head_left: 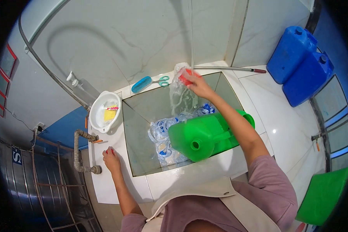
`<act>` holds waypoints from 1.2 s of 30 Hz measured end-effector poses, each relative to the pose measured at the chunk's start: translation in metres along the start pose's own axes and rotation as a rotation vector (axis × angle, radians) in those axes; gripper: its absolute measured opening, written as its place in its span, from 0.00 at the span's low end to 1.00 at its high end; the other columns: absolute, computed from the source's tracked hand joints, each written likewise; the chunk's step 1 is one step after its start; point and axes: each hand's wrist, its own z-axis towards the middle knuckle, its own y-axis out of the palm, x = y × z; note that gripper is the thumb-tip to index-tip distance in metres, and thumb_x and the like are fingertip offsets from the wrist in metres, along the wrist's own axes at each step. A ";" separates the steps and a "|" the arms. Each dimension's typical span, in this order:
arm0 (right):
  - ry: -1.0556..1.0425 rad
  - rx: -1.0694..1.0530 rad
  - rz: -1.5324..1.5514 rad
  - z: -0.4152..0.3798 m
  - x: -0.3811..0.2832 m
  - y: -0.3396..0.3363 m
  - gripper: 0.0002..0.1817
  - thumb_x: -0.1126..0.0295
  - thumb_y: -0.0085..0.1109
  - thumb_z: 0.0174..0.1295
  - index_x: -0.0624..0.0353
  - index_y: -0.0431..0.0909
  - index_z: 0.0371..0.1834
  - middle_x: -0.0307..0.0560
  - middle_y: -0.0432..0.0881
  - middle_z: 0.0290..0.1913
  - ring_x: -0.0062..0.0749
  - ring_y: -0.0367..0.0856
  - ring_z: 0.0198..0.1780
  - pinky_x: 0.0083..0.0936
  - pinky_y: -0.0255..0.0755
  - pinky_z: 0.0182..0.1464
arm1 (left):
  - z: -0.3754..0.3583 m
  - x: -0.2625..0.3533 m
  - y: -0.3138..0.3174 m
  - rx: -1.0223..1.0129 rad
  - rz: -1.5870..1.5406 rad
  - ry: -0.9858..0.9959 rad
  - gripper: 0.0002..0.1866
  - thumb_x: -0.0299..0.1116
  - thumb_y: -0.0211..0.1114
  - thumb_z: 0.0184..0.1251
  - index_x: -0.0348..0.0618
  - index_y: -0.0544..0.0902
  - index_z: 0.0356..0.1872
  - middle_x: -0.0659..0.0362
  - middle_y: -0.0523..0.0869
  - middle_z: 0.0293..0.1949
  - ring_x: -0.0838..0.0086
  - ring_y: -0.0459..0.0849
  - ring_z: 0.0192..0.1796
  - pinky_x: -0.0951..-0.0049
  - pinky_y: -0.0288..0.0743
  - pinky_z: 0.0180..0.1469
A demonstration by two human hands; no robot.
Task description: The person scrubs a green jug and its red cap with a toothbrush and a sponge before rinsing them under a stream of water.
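Note:
My right hand (198, 86) is closed on a red object (185, 76), too blurred to name, above the far side of the sink basin (137, 116). Water falls over it from a thin stream, and a whitish translucent mass hangs below. A green jerrycan (197, 135) lies tilted in the basin under my right forearm. Beside it is a pile of clear and blue plastic pieces (162, 131). My left hand (111, 160) rests on the white counter left of the basin, fingers curled, with a small red bit showing at the fingertips.
Left of the basin stand a white tub (103, 123) holding a yellow sponge and a pump bottle (83, 89). A blue brush (142, 84) and scissors (162, 81) lie behind it. Pipes (78, 154) rise at left; blue jerrycans (292, 54) and a green container (324, 196) are at right.

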 end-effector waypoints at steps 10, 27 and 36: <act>1.235 -0.124 1.304 0.019 0.012 0.018 0.12 0.75 0.59 0.53 0.64 0.74 0.40 0.49 0.79 0.36 0.35 0.80 0.37 0.37 0.77 0.39 | 0.011 0.035 -0.001 0.002 -0.296 0.045 0.15 0.33 0.54 0.64 0.42 0.74 0.51 0.43 0.76 0.41 0.50 0.78 0.38 0.57 0.73 0.43; 0.081 -0.291 -0.204 -0.032 -0.025 -0.006 0.19 0.80 0.54 0.44 0.57 0.75 0.44 0.55 0.69 0.42 0.52 0.69 0.49 0.41 0.67 0.47 | 0.077 0.277 0.053 -1.046 -1.816 -0.373 0.11 0.21 0.52 0.58 0.38 0.70 0.43 0.53 0.76 0.34 0.64 0.78 0.34 0.72 0.79 0.33; 0.850 0.685 1.182 -0.033 0.017 -0.013 0.15 0.73 0.56 0.55 0.57 0.70 0.47 0.43 0.73 0.38 0.27 0.72 0.39 0.25 0.68 0.41 | 0.067 0.392 0.094 -1.107 -1.682 -0.340 0.05 0.16 0.48 0.57 0.33 0.71 0.34 0.51 0.75 0.32 0.63 0.78 0.35 0.65 0.82 0.44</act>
